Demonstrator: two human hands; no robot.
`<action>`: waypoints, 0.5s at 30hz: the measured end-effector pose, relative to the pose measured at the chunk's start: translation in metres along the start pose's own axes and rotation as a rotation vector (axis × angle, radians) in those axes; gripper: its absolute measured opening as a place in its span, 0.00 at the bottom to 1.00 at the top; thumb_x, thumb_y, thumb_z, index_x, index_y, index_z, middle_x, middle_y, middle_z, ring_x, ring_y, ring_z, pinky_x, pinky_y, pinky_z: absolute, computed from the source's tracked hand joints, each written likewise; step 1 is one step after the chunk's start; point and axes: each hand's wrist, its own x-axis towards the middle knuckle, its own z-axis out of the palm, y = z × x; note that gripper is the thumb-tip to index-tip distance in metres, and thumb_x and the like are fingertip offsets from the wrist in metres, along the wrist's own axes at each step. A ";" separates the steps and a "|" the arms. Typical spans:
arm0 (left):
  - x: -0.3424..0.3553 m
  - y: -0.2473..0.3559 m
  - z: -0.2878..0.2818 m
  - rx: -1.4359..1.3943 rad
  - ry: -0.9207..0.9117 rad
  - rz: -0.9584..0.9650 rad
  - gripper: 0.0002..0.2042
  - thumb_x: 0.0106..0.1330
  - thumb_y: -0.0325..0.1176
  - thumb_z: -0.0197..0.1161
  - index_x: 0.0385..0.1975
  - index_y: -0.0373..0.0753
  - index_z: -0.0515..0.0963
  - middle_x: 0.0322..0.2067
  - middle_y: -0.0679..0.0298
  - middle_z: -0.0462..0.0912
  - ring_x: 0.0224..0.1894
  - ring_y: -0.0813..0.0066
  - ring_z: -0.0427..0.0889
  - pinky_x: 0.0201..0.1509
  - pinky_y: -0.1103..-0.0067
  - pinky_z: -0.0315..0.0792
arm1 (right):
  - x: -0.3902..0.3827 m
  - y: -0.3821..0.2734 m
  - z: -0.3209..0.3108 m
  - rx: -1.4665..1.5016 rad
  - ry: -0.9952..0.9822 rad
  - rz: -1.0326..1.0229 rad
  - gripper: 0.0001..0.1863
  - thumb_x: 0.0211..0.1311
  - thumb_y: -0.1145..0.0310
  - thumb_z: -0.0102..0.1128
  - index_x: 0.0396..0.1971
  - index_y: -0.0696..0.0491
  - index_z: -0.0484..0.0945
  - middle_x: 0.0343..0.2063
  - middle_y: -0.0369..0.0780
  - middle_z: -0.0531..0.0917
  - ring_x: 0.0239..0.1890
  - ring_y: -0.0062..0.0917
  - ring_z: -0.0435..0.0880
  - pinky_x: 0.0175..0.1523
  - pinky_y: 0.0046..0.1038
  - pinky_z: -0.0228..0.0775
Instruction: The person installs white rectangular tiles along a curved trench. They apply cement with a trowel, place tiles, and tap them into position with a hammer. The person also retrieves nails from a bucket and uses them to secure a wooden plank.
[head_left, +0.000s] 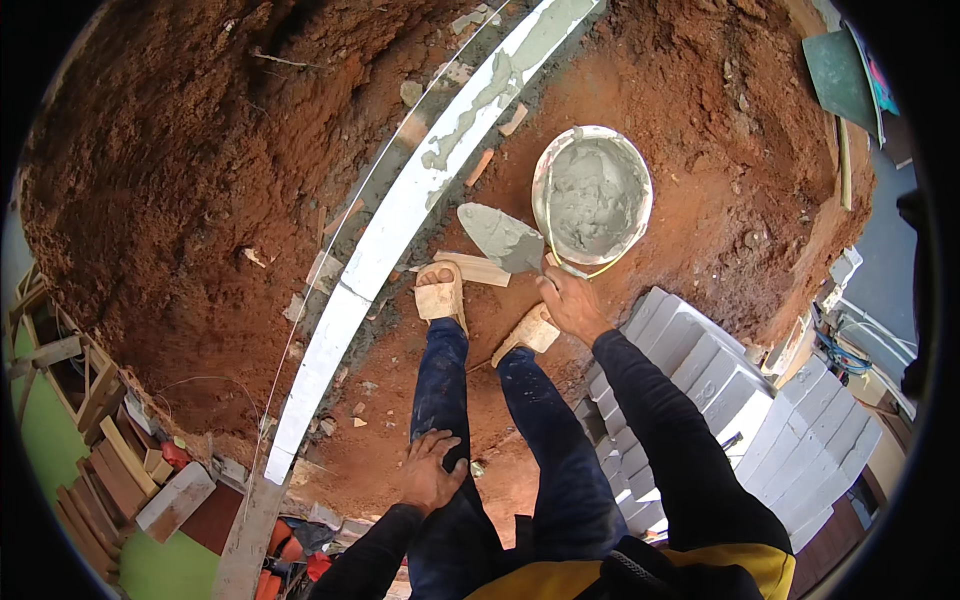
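Note:
My right hand (pixel 572 300) is closed round the handle of a trowel (pixel 500 238), whose wide blade points left and is coated with grey mortar. Just beyond that hand stands a white bucket (pixel 541 192) holding wet grey mortar (pixel 597 195); its thin yellowish handle hangs down the near side. My left hand (pixel 432 472) rests on my left leg, fingers stretched out, with nothing in it. Left of the trowel runs a low row of white blocks (pixel 345 285). Patches of grey mortar (pixel 480 110) lie along its far part.
A taut string (pixel 375 160) follows the row's left side. White blocks (pixel 720 390) are stacked at my right. A piece of wood (pixel 475 268) lies by my left sandal (pixel 440 292). Reddish soil (pixel 180 200) rises on the left; timber pieces (pixel 120 470) lie at lower left.

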 end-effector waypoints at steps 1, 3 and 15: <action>0.000 0.002 0.000 -0.007 0.009 -0.005 0.23 0.64 0.43 0.71 0.59 0.44 0.84 0.66 0.61 0.80 0.73 0.54 0.71 0.78 0.58 0.62 | -0.006 0.001 -0.002 0.061 0.091 -0.111 0.18 0.77 0.54 0.54 0.40 0.57 0.77 0.36 0.55 0.85 0.40 0.57 0.85 0.45 0.53 0.76; -0.001 0.003 -0.001 -0.026 0.017 -0.005 0.23 0.64 0.43 0.71 0.59 0.45 0.85 0.66 0.62 0.80 0.73 0.55 0.70 0.79 0.58 0.61 | 0.001 -0.003 0.004 0.126 0.210 -0.181 0.17 0.77 0.55 0.56 0.44 0.56 0.75 0.39 0.53 0.83 0.42 0.55 0.85 0.45 0.53 0.75; -0.011 -0.003 0.006 -0.022 0.164 0.082 0.21 0.59 0.38 0.76 0.52 0.41 0.86 0.59 0.56 0.84 0.67 0.48 0.78 0.71 0.58 0.70 | 0.054 0.017 0.161 0.078 0.328 -0.211 0.20 0.76 0.60 0.63 0.55 0.60 0.73 0.46 0.54 0.75 0.47 0.55 0.82 0.49 0.49 0.77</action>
